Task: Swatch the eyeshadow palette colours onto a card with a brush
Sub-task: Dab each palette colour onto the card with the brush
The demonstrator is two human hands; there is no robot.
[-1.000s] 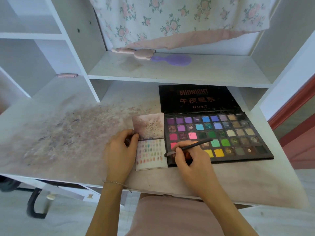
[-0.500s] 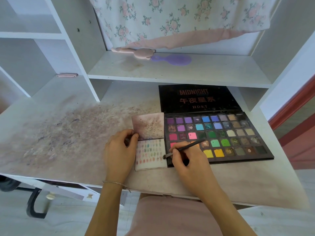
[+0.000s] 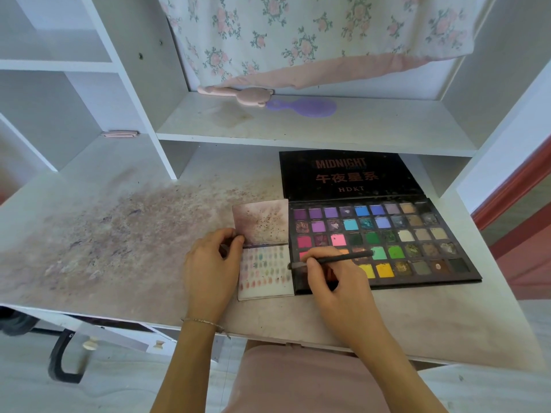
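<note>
Open eyeshadow palette (image 3: 387, 234) holds rows of coloured pans. Right hand (image 3: 337, 281) pinches a brush (image 3: 337, 259); left hand (image 3: 211, 263), fingers curled, pinches the swatched card (image 3: 265, 272).

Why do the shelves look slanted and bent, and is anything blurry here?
Head view: the wide-angle lens bows the shelf edges outward; daylight is soft and even, no glare; the palette and card are fairly sharp, though the swatches look smeary.

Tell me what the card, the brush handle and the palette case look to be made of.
Card: matte white paper or thin card, powder marks cling to it. Brush handle: dark and smooth, plastic or lacquered wood, unclear. Palette case: black matte board or plastic with printed lid.
</note>
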